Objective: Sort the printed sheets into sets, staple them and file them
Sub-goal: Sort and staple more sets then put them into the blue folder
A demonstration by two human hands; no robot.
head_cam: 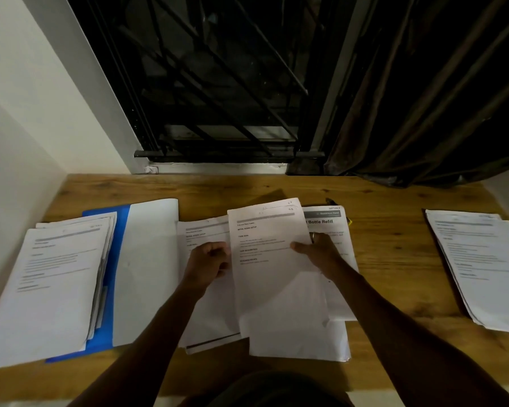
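One printed sheet [272, 277], long axis pointing away, is pinched by fingers of left hand [209, 259] and right hand [321, 251].

folder [100, 333] left on table [394, 259], sheet stack [56, 274] on it; middle piles [276, 289] just right of folder; right stack [482, 259] well apart.

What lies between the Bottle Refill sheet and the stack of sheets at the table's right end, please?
In the head view, bare wooden table separates the Bottle Refill sheet from the right stack.
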